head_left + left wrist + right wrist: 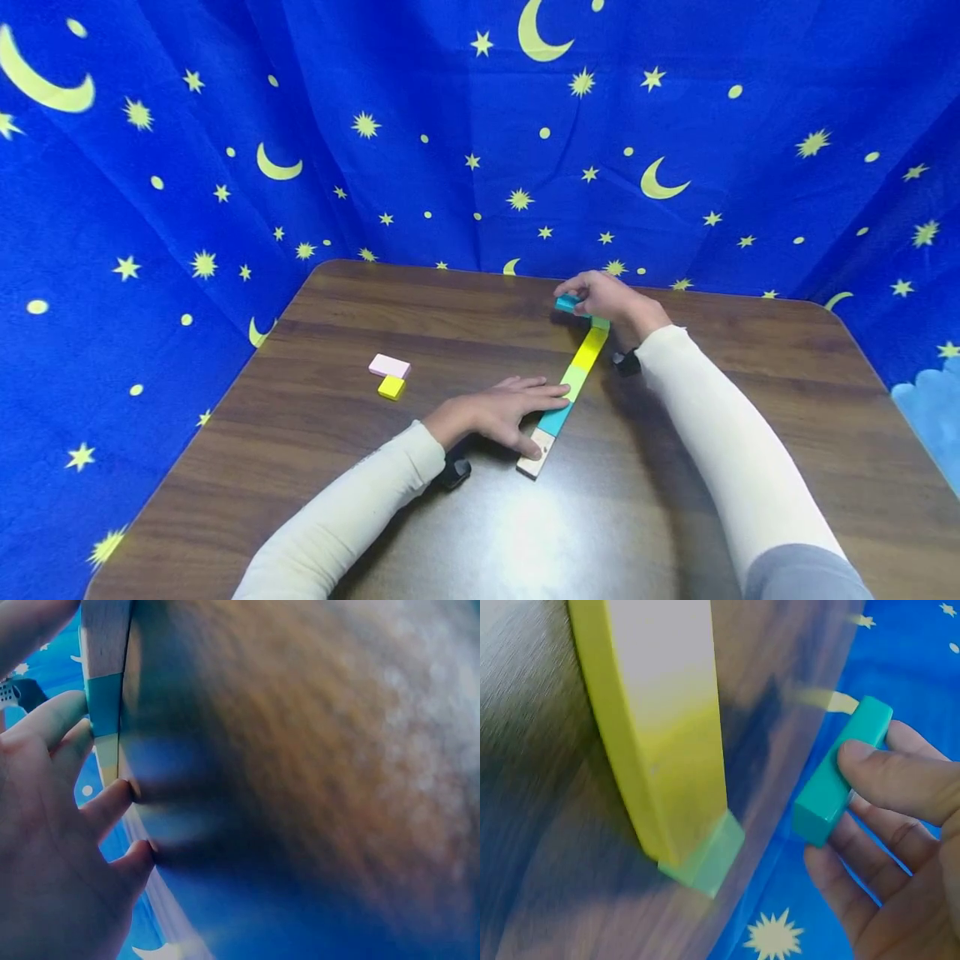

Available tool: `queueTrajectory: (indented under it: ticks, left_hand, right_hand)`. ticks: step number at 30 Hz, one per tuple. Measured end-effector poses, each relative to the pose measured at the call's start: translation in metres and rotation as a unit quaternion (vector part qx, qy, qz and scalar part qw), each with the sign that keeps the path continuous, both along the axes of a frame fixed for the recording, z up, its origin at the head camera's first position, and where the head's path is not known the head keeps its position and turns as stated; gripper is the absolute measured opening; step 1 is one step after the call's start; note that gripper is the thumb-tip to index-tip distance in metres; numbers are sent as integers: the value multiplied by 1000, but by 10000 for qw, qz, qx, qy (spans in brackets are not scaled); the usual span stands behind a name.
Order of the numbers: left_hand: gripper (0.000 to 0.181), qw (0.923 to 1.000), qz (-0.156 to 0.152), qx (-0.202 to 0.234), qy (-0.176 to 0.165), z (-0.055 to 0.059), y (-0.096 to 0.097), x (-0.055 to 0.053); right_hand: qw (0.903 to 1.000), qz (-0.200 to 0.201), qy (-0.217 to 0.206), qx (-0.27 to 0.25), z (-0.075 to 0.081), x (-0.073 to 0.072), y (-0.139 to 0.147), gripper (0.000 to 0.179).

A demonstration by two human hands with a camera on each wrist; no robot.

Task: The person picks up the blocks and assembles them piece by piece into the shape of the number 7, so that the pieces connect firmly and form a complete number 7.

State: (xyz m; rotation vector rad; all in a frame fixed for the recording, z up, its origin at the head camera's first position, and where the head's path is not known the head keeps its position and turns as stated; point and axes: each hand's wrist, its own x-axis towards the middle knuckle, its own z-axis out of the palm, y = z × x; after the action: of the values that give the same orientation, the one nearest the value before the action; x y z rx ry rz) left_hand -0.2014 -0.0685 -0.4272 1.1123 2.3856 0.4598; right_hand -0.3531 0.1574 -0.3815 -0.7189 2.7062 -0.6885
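Observation:
A row of flat blocks runs away from me on the table: a bare wood block [531,465] at the near end, then a teal block [553,421], a light green block [573,379], a yellow block [589,348] and a pale green block [709,859] at the far end. My left hand [502,412] lies along the row's left side, fingers spread, thumb at the wood block and fingertips at the teal and light green ones. Beyond the far end, my right hand [603,297] pinches another teal block [844,769] between thumb and fingers.
A pink block [389,366] and a small yellow block [392,387] lie close together on the left of the brown wooden table [300,433]. A blue curtain [420,192] with moons and stars hangs behind the table and along its sides.

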Motion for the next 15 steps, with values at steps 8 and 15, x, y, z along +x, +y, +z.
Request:
queueTrajectory:
  ticks: [8, 15]
  left_hand:
    - [82, 9999, -95, -49, 72, 1, -1, -3]
    - [83, 9998, -63, -96, 135, 0, 0, -2]
  right_hand:
    - [9989, 309, 31, 354, -13, -8, -15, 41]
    - [9978, 203, -11, 630, -25, -10, -15, 40]
